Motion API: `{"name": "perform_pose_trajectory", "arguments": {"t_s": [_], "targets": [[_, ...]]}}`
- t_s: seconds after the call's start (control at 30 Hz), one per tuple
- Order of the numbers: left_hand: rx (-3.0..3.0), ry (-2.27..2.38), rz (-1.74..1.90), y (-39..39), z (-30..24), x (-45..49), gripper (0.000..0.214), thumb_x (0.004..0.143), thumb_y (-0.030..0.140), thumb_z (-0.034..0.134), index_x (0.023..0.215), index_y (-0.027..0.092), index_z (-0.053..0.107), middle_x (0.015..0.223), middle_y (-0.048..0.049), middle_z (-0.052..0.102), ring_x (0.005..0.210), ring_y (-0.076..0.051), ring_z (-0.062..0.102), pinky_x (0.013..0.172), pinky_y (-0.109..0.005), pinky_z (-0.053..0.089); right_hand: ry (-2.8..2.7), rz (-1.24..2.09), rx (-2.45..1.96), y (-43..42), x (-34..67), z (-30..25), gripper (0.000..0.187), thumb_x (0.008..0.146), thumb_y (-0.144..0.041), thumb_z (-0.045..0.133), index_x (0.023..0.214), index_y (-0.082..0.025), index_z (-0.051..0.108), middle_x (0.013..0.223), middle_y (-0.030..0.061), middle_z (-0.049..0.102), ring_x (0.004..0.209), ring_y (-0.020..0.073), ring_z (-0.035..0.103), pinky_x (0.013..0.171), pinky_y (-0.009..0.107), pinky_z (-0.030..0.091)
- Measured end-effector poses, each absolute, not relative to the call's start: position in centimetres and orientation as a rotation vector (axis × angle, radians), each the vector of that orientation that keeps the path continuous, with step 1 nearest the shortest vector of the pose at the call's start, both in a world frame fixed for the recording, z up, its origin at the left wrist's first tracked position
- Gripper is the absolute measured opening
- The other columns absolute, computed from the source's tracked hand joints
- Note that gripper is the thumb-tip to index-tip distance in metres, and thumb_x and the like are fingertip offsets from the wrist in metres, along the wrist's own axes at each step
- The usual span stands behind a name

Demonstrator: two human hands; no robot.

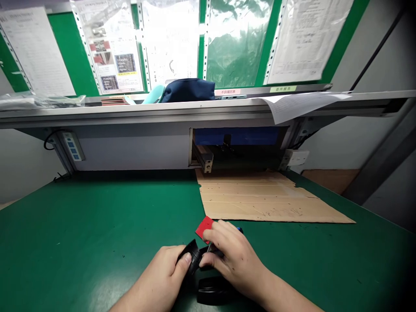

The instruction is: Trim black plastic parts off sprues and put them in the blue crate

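Observation:
My left hand [164, 273] is closed around a black rounded part [191, 258], thumb pressed on its rim, low in the middle of the view. My right hand [232, 255] is closed too, pinching a small red square piece [204, 227] against that black part; a bit of blue [239, 230] shows behind its knuckles. A second black rounded piece [212, 291] lies on the green mat [97, 234] just below both hands. What joins the black pieces is hidden by my fingers.
A flat sheet of brown cardboard [260, 199] lies on the mat beyond my hands. A shelf [130, 115] spans the back with a dark blue bag [188, 90], papers and a power strip [73, 146] under it. Document sleeves hang on the green board behind.

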State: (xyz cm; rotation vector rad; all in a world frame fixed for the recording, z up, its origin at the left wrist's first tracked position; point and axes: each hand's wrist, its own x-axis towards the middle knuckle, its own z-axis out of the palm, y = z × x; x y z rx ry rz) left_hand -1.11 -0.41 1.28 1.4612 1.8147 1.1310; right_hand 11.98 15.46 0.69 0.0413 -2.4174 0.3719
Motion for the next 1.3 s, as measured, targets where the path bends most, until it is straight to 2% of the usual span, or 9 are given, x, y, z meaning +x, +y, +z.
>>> {"name": "perform_pose_trajectory", "arguments": {"t_s": [0.1, 0.27, 0.37, 0.53, 0.83, 1.13, 1.3], "targets": [[1.425, 1.781, 1.162, -0.5, 1.4, -0.9, 0.038, 0.098, 0.039, 0.032, 0.086, 0.017, 0.061, 0.084, -0.002, 0.063, 0.073, -0.017, 0.049, 0.069, -0.024, 0.036, -2.409, 0.319, 0.171, 15.4, 12.2, 0.8, 0.026, 0.104, -0.037, 0.04, 0.107, -0.019, 0.059, 0.076, 0.0029, 0.049, 0.068, 0.018, 0.04, 0.062, 0.03, 0.025], [1.431, 1.787, 1.182, -0.5, 1.6, -0.8, 0.04, 0.097, 0.041, 0.034, 0.085, 0.017, 0.063, 0.082, -0.0031, 0.064, 0.074, -0.018, 0.051, 0.07, -0.024, 0.039, -2.414, 0.306, 0.222, 15.2, 12.3, 0.7, 0.026, 0.103, -0.025, 0.04, 0.096, -0.018, 0.064, 0.068, 0.0017, 0.046, 0.063, 0.0165, 0.037, 0.059, 0.03, 0.022], [1.453, 1.81, 1.173, -0.4, 1.6, -0.9, 0.041, 0.097, 0.041, 0.034, 0.084, 0.016, 0.064, 0.08, -0.0039, 0.063, 0.074, -0.018, 0.052, 0.071, -0.024, 0.04, -2.417, 0.348, 0.201, 15.3, 12.2, 0.5, 0.026, 0.103, -0.026, 0.04, 0.092, -0.017, 0.063, 0.069, 0.0021, 0.047, 0.063, 0.0163, 0.038, 0.059, 0.03, 0.022], [1.439, 1.888, 1.14, -0.3, 1.5, -0.9, 0.04, 0.097, 0.04, 0.034, 0.083, 0.017, 0.063, 0.081, -0.0037, 0.064, 0.074, -0.018, 0.051, 0.071, -0.025, 0.04, -2.421, 0.408, 0.169, 15.5, 12.0, 0.1, 0.038, 0.104, -0.036, 0.04, 0.077, -0.016, 0.056, 0.068, 0.0019, 0.047, 0.064, 0.0161, 0.038, 0.06, 0.029, 0.023], [1.463, 1.928, 1.132, -0.3, 1.2, -0.9, 0.04, 0.097, 0.04, 0.032, 0.082, 0.017, 0.061, 0.083, -0.0039, 0.064, 0.077, -0.019, 0.053, 0.074, -0.026, 0.04, -2.431, 0.399, 0.147, 15.5, 11.8, 0.4, 0.047, 0.104, -0.046, 0.038, 0.074, -0.015, 0.057, 0.068, 0.0021, 0.049, 0.063, 0.0155, 0.039, 0.059, 0.029, 0.025], [1.52, 1.978, 1.127, -0.4, 0.5, -1.2, 0.034, 0.098, 0.038, 0.033, 0.08, 0.019, 0.056, 0.082, -0.0017, 0.062, 0.077, -0.018, 0.053, 0.072, -0.026, 0.036, -2.403, 0.406, 0.139, 15.4, 12.0, 0.4, 0.041, 0.103, -0.044, 0.041, 0.076, -0.016, 0.054, 0.068, 0.0016, 0.049, 0.063, 0.0159, 0.039, 0.059, 0.029, 0.025], [1.537, 1.961, 1.144, -0.4, 0.6, -1.2, 0.034, 0.098, 0.037, 0.034, 0.079, 0.019, 0.057, 0.08, -0.0019, 0.061, 0.074, -0.018, 0.053, 0.071, -0.026, 0.038, -2.411, 0.477, 0.169, 15.6, 11.8, 0.2, 0.029, 0.103, -0.039, 0.043, 0.088, -0.016, 0.056, 0.072, 0.002, 0.05, 0.065, 0.0168, 0.04, 0.061, 0.029, 0.026]]}}
